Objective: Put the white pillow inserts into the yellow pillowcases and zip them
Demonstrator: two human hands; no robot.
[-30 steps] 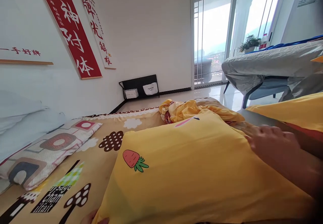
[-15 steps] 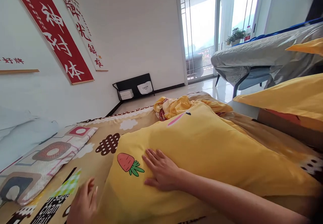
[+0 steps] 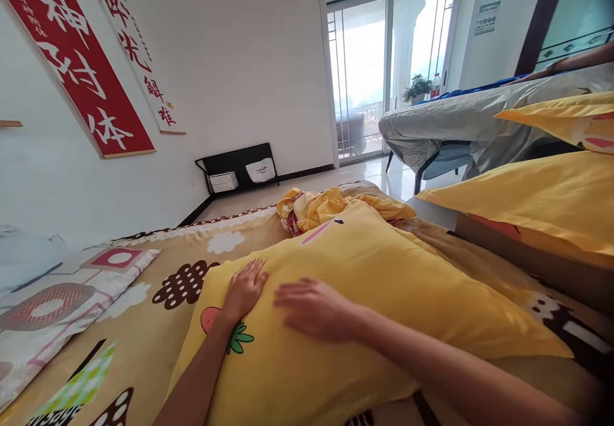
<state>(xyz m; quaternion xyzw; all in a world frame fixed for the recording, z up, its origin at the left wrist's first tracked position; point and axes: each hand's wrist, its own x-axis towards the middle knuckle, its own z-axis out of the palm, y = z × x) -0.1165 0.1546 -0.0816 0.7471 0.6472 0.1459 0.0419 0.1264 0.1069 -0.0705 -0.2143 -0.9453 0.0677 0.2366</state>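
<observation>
A plump yellow pillow with a carrot print lies on the patterned bed sheet in front of me. My left hand rests flat on its upper left part, fingers stretched out, the forearm covering part of the carrot. Just right of it, my right hand is over the middle of the pillow, palm down and slightly smeared by motion. Its fingers look extended and hold nothing. Whether this hand presses on the cloth or hovers, I cannot tell.
Crumpled yellow bedding lies beyond the pillow. More yellow pillows are stacked at the right. A grey-and-pink patterned pillow lies at the left. Another person's arm reaches over the plastic-covered table at the back right.
My left hand has moved from beside the pillow's near left edge up onto its top. My right hand has shifted slightly. The view has turned right, bringing another person's arm into sight.
</observation>
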